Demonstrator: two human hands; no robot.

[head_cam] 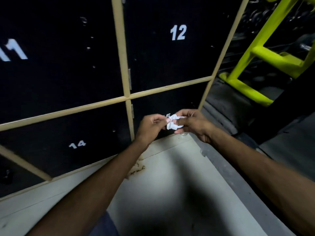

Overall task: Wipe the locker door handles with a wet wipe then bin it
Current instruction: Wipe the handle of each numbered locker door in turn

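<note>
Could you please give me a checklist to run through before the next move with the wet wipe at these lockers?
1. Grip on the wet wipe: ok, the left hand and right hand both pinch it.
2. Wipe spread flat for wiping: not ok, it is crumpled.
3. Wipe damp: cannot tell.
4. Shut state of locker door 12 and locker door 14: ok, both look closed.
5. Handle on locker door 15 in sight: cannot tell, the hands cover much of it.
6. A bin in view: not ok, none shows.
</note>
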